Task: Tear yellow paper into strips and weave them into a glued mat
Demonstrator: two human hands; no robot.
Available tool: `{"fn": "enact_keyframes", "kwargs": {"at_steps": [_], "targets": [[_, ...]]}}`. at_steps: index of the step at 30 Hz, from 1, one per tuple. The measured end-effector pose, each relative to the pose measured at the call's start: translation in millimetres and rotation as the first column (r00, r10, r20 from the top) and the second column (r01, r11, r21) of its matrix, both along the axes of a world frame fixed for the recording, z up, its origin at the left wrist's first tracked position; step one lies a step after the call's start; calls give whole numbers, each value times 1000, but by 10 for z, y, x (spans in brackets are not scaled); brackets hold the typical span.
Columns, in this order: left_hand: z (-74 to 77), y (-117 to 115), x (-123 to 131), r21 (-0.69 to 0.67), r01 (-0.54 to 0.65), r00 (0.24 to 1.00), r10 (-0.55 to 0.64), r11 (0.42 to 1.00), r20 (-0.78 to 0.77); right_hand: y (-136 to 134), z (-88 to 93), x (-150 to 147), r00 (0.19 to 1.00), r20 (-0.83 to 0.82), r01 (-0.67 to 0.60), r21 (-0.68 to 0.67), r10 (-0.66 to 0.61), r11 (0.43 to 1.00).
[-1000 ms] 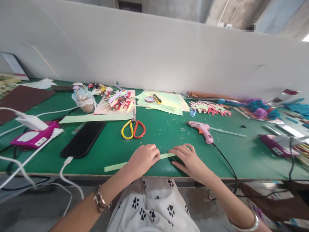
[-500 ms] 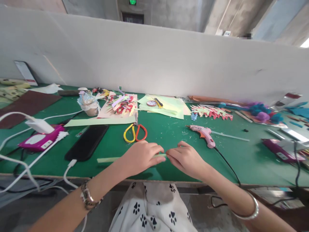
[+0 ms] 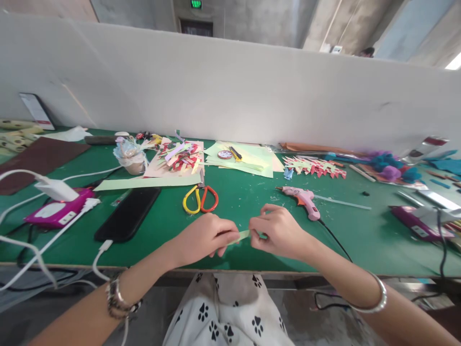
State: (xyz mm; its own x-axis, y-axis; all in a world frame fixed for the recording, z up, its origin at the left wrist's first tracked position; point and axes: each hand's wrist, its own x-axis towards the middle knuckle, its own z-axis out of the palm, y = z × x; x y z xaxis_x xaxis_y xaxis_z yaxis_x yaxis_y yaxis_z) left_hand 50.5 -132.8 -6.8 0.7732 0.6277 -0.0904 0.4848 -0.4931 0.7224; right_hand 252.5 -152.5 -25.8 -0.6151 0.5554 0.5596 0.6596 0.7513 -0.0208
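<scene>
Between my two hands, over the front part of the green table (image 3: pixel 230 192), runs a narrow pale green paper strip (image 3: pixel 243 235). My left hand (image 3: pixel 209 235) is closed on it, thumb and fingers pressed together. The strip's right end goes into the pinched fingers of my right hand (image 3: pixel 275 230). Only a short piece shows between the hands; the rest is hidden by my fingers. Beyond my left hand lie scissors (image 3: pixel 200 198) with one yellow and one red handle. To the right of my right hand rests a pink glue gun (image 3: pixel 305 199) with a clear glue stick in its back.
A black phone (image 3: pixel 127 214) on a white cable and a magenta power strip (image 3: pixel 59 206) lie left. Paper scraps (image 3: pixel 183 156), green sheets (image 3: pixel 252 161) and zigzag-cut strips (image 3: pixel 315 167) are behind. The glue gun's cord drops over the front edge. A white partition (image 3: pixel 230 91) closes off the back.
The strip's long left part, which stuck out beyond my left wrist, no longer shows there. A small gap has opened between my hands, and my left hand has shifted slightly left.
</scene>
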Motion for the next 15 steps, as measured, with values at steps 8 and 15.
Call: {"fn": "enact_keyframes", "kwargs": {"at_steps": [8, 15], "targets": [[22, 54, -301, -112, -119, 993, 117, 986, -24, 149, 5, 551, 971, 14, 239, 49, -239, 970], [125, 95, -267, 43, -1, 996, 5, 999, -85, 2, 235, 160, 998, 62, -14, -230, 29, 973]]}}
